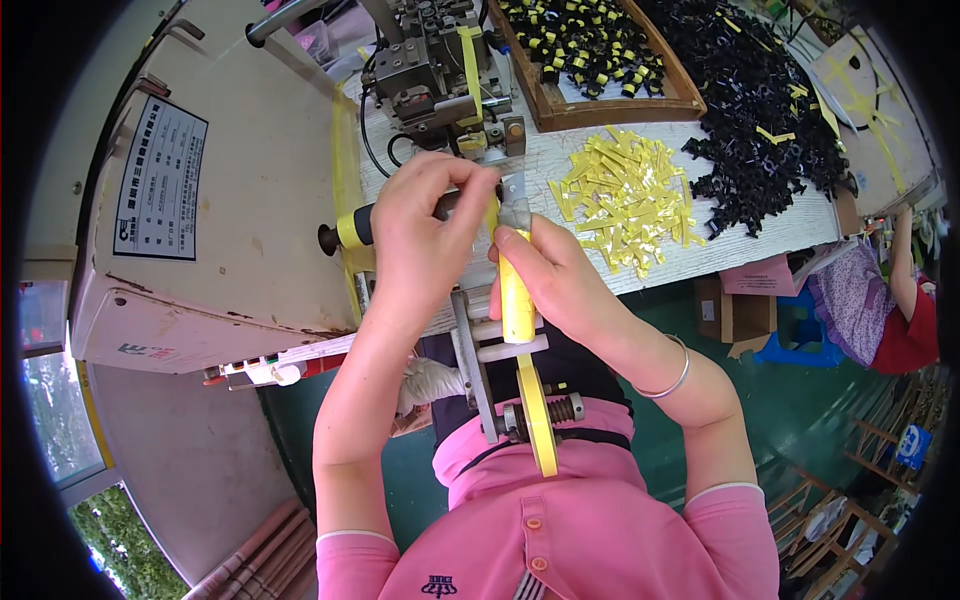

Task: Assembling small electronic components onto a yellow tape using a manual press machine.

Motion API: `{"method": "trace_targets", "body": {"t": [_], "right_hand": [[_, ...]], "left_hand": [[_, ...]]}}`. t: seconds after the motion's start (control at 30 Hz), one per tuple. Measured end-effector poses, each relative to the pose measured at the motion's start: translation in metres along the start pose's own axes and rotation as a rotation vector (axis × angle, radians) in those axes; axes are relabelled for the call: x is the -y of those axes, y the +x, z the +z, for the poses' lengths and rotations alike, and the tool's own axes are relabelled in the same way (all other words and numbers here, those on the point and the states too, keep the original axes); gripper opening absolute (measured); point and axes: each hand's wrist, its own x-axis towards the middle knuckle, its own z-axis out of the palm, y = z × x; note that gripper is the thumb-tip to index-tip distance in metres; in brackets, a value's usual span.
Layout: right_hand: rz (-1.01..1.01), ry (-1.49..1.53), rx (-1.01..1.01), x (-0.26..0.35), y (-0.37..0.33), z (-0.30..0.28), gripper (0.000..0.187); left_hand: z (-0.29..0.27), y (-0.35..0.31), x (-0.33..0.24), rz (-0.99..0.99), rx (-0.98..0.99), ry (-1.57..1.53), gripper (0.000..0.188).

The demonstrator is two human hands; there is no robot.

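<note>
My left hand (425, 225) is raised at the table's front edge, thumb and fingers pinched together. What they hold is hidden, though a narrow yellow strip (492, 212) shows beside the fingertips. Close on its right, my right hand (555, 270) wraps its thumb and fingers about a yellow cylindrical piece (517, 305). A small grey metal part (515, 205) stands just above the right thumb. Below the hands, a roll of yellow tape (539, 420) sits on a spindle in a metal bracket (472, 365) with pale rollers. Left of my left wrist juts a black handle with a yellow band (350, 230).
Beyond my hands stands a metal machine (425, 85). Cut yellow strips (630, 200) lie right of it, before a wooden tray (545, 110) of black-and-yellow pieces. Black parts (765, 140) heap farther right. A large beige cabinet (230, 130) borders the left; another person's red sleeve (910, 335) shows far right.
</note>
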Motion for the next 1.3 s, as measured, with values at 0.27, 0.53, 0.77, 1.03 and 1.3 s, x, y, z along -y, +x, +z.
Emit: {"method": "trace_targets", "body": {"t": [0.27, 0.53, 0.77, 1.03, 1.3], "right_hand": [[0.049, -0.003, 0.012, 0.000, 0.001, -0.004, 0.028], [0.050, -0.001, -0.010, -0.003, 0.000, 0.001, 0.028], [0.008, 0.152, -0.073, 0.004, 0.012, 0.006, 0.028], [-0.196, 0.294, -0.207, 0.004, 0.006, -0.011, 0.029], [-0.431, -0.312, -0.359, -0.038, -0.007, -0.031, 0.013]], "left_hand": [[-0.012, 0.010, -0.008, -0.083, 0.264, 0.189, 0.015], [-0.008, 0.001, -0.001, -0.074, 0.200, 0.150, 0.013], [-0.005, 0.001, -0.002, 0.002, 0.167, 0.203, 0.012], [-0.008, 0.004, 0.000, 0.041, 0.166, 0.212, 0.012], [0.000, -0.002, 0.002, 0.195, 0.072, 0.269, 0.010]]}}
